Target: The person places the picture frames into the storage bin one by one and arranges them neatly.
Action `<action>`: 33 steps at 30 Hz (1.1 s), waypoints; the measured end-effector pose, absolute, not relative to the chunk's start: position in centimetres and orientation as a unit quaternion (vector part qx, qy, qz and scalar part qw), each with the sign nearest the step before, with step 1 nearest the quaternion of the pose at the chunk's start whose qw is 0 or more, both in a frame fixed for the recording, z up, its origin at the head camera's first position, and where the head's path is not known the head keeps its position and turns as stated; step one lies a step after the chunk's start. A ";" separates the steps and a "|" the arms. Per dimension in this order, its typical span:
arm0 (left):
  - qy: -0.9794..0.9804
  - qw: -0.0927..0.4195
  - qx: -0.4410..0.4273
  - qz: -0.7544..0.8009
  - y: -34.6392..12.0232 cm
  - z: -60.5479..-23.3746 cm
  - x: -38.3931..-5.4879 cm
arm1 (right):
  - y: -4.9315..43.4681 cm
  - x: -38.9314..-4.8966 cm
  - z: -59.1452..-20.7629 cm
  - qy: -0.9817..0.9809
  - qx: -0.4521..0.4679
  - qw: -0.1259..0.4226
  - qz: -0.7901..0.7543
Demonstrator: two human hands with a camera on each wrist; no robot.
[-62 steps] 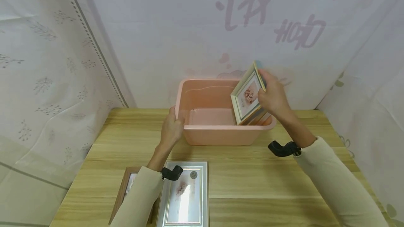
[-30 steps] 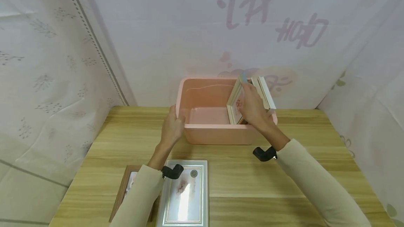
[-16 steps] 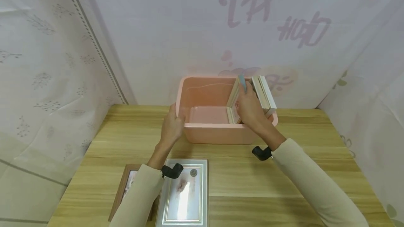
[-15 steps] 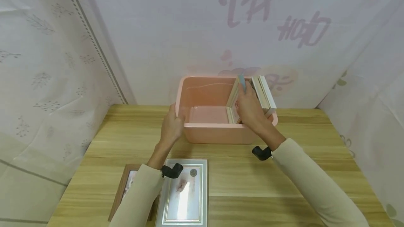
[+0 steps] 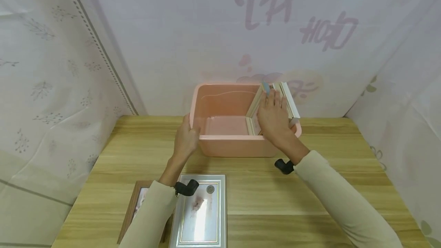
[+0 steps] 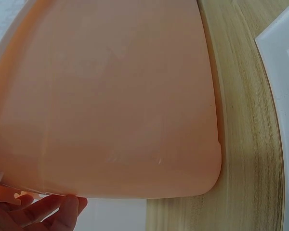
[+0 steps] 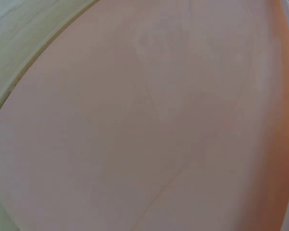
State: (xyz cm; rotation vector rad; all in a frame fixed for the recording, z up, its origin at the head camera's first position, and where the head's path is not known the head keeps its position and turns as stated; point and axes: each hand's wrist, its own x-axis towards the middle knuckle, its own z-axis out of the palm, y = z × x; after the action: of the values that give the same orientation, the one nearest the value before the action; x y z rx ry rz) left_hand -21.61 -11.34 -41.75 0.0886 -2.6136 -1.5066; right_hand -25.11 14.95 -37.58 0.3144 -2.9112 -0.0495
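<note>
A pink plastic basin (image 5: 237, 147) stands at the back of the wooden table. My left hand (image 5: 186, 139) grips its left rim; curled fingertips (image 6: 67, 211) show at its edge in the left wrist view. Several picture frames lean together in the basin's right end, among them a cream one (image 5: 253, 104) on the left and a white-edged one (image 5: 291, 100) on the right. My right hand (image 5: 274, 118) rests over them, fingers extended across their upper edges, covering part of the stack. The right wrist view shows only the basin's outer wall (image 7: 111, 120) and some table.
Nearer me, a silver picture frame (image 5: 222, 217) lies flat with a round grey disc (image 5: 210, 189) on its glass. Left of it, a brown wooden frame (image 5: 130, 213) is partly under my left sleeve. A printed cloth wall (image 5: 165, 49) rises behind the basin.
My right hand lowered the cream frame into the basin's right end, then let go and straightened its fingers over the stack. My left hand has stayed on the rim.
</note>
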 end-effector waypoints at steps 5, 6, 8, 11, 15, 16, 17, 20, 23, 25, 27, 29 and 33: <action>-0.866 0.064 0.034 -0.496 -11.4 -41.7 -21.5 | 15.3 -25.1 -37.6 -0.990 0.093 0.101 -0.020; -0.865 0.064 0.034 -0.496 -11.4 -41.7 -21.5 | 15.3 -25.1 -37.5 -0.990 0.092 0.101 -0.021; -0.864 0.064 0.032 -0.498 -11.4 -41.8 -21.6 | 15.4 -25.2 -37.5 -0.990 0.091 0.104 -0.023; -0.864 0.065 0.030 -0.499 -11.4 -42.0 -21.6 | 15.6 -25.2 -37.6 -0.989 0.095 0.115 -0.021; -0.863 0.065 0.030 -0.500 -11.3 -42.0 -21.6 | 16.0 -24.9 -37.8 -0.985 0.103 0.138 0.007; -0.863 0.065 0.030 -0.500 -11.3 -42.0 -21.6 | 16.1 -24.8 -37.8 -0.983 0.107 0.146 0.013; -0.863 0.065 0.030 -0.500 -11.3 -42.1 -21.7 | 16.1 -24.6 -37.9 -0.981 0.111 0.156 0.021; -0.863 0.064 0.029 -0.500 -11.3 -42.0 -21.7 | 16.3 -24.0 -37.8 -0.972 0.126 0.195 0.041; -0.863 0.062 0.030 -0.500 -11.3 -41.9 -21.6 | 16.4 -23.4 -37.7 -0.958 0.155 0.234 0.064; -0.863 0.061 0.031 -0.500 -11.3 -41.8 -21.6 | 16.4 -22.9 -37.7 -0.949 0.175 0.244 0.096; -0.864 0.060 0.032 -0.499 -11.4 -41.7 -21.5 | 16.3 -22.4 -37.8 -0.941 0.191 0.240 0.144; -0.864 0.059 0.030 -0.499 -11.4 -41.7 -21.5 | 16.2 -21.9 -37.8 -0.931 0.204 0.230 0.196; -0.863 0.061 0.025 -0.501 -11.4 -41.6 -21.5 | 15.8 -20.8 -37.8 -0.913 0.219 0.216 0.267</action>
State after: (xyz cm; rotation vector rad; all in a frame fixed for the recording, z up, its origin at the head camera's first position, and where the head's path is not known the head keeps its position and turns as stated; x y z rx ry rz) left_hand -21.48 -11.36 -41.64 0.0760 -2.6104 -1.5152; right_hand -20.75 15.84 -37.78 0.6081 -2.5309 0.7401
